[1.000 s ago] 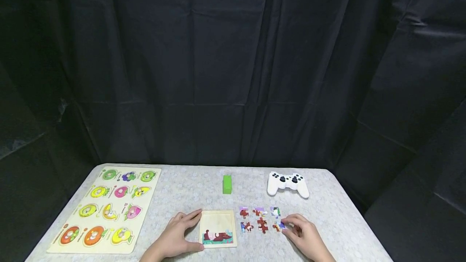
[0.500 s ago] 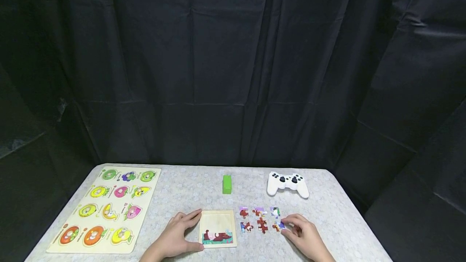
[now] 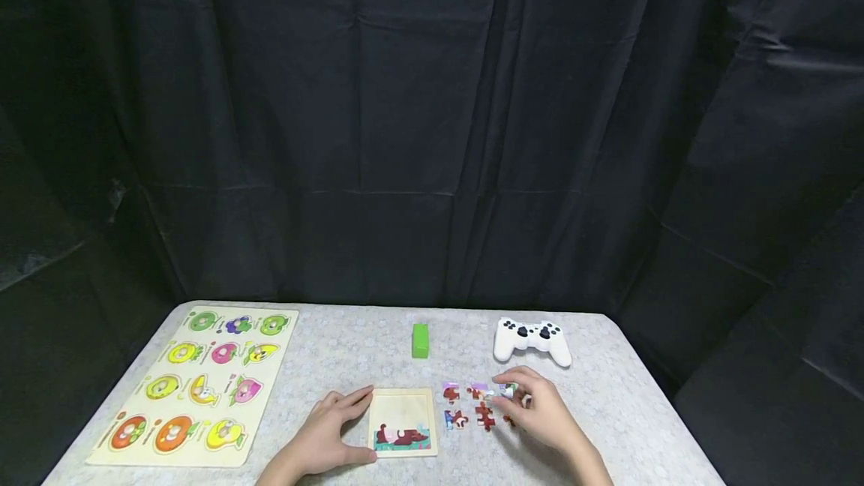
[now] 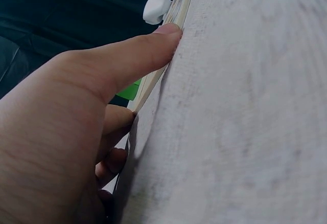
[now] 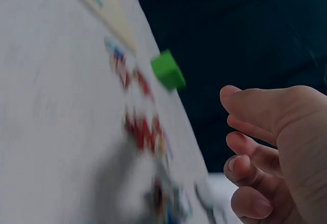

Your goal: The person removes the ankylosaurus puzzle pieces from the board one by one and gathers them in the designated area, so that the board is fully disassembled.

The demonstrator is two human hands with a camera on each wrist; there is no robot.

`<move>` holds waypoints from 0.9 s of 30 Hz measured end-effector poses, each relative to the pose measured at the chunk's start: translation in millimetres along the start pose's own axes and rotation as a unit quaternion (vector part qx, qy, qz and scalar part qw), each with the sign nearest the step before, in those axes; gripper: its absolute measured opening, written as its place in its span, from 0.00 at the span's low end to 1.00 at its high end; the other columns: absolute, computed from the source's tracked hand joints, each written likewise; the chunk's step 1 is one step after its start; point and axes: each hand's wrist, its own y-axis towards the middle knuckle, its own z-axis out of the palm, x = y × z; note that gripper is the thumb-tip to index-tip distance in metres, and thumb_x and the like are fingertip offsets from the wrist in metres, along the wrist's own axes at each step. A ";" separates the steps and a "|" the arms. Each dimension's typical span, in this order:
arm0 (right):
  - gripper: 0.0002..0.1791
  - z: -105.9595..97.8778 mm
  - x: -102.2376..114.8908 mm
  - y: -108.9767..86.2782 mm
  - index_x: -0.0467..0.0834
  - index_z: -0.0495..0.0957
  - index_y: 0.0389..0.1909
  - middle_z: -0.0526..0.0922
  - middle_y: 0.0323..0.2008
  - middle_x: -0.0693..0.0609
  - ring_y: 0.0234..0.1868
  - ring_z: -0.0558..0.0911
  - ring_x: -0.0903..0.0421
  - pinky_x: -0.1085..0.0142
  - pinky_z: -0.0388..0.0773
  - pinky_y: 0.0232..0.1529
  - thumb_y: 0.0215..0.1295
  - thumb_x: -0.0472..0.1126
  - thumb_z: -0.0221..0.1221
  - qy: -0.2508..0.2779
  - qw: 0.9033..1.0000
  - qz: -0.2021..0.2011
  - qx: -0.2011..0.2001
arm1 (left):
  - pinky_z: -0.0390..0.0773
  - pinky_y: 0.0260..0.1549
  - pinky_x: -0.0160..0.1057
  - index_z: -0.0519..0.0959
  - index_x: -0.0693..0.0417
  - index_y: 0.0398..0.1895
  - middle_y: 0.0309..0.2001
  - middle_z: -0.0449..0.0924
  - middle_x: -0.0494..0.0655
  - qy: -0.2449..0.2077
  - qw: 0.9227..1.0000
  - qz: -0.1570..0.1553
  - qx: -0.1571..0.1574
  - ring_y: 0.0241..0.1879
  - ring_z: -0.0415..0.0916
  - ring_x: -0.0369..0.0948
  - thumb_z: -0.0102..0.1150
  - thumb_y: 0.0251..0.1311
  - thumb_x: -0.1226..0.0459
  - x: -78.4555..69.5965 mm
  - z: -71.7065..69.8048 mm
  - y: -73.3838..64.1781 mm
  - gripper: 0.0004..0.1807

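Observation:
A square wooden puzzle tray (image 3: 435, 418) lies on the table, with joined pieces of a brown animal picture (image 3: 403, 438) along its near side. My left hand (image 3: 324, 433) holds the tray at its left corners, thumb at the near one and a finger at the far one. In the left wrist view, the thumb (image 4: 138, 55) lies against the tray's edge. Loose jigsaw pieces (image 3: 484, 416) sit in two rows to the right of the tray. Above their right end hovers my right hand (image 3: 540, 411), partly covering some. Its thumb and fingers are apart and no held piece shows.
A large fruit puzzle board (image 3: 266, 381) lies at the table's left. Behind the tray stands a green block (image 3: 420, 341). A white game controller (image 3: 533, 342) is at the back right. Dark cloth (image 3: 418, 133) hangs behind the table.
My right hand has lifted off the rightmost piece in the near row and moved left and away from me, over the other pieces. My left hand and the tray look the same.

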 end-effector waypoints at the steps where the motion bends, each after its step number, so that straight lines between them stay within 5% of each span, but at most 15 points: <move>1: 0.14 5.0 5.1 5.5 0.37 0.88 0.47 0.86 0.46 0.46 0.28 0.76 0.68 0.69 0.76 0.27 0.62 0.35 0.74 0.004 1.000 -0.012 0.003 | 0.67 0.50 0.40 0.74 0.58 0.75 0.79 0.68 0.44 0.000 1.000 -0.002 0.000 0.45 0.62 0.31 0.82 0.47 0.42 0.0 -0.6 -0.1 0.53; 9: 0.15 57.3 43.9 38.8 0.37 0.87 0.50 0.86 0.49 0.46 0.30 0.77 0.69 0.71 0.76 0.29 0.66 0.38 0.72 0.038 0.996 -0.043 0.060 | 0.68 0.50 0.40 0.74 0.58 0.75 0.79 0.69 0.45 0.008 1.000 0.004 -0.002 0.45 0.62 0.30 0.81 0.47 0.41 3.9 0.2 0.7 0.54; 17: 0.18 107.3 80.4 46.8 0.36 0.85 0.56 0.86 0.42 0.43 0.30 0.78 0.69 0.73 0.75 0.29 0.69 0.38 0.70 0.105 0.986 -0.038 0.123 | 0.68 0.49 0.40 0.75 0.57 0.74 0.78 0.70 0.45 0.019 1.000 0.009 -0.009 0.45 0.63 0.30 0.81 0.47 0.40 2.8 1.5 1.7 0.53; 22: 0.17 128.2 84.5 42.2 0.37 0.84 0.57 0.84 0.39 0.50 0.28 0.76 0.70 0.74 0.73 0.29 0.69 0.36 0.68 0.133 0.978 -0.017 0.160 | 0.68 0.48 0.39 0.75 0.57 0.74 0.77 0.71 0.44 0.016 1.000 0.011 -0.013 0.44 0.62 0.29 0.81 0.46 0.41 2.6 1.9 2.6 0.53; 27: 0.10 143.8 78.5 35.2 0.39 0.87 0.48 0.81 0.33 0.57 0.27 0.73 0.73 0.74 0.74 0.31 0.67 0.35 0.70 0.104 0.982 -0.031 0.157 | 0.68 0.47 0.39 0.75 0.56 0.74 0.78 0.70 0.43 0.008 1.000 0.000 -0.005 0.43 0.62 0.30 0.82 0.45 0.41 2.7 1.4 2.0 0.53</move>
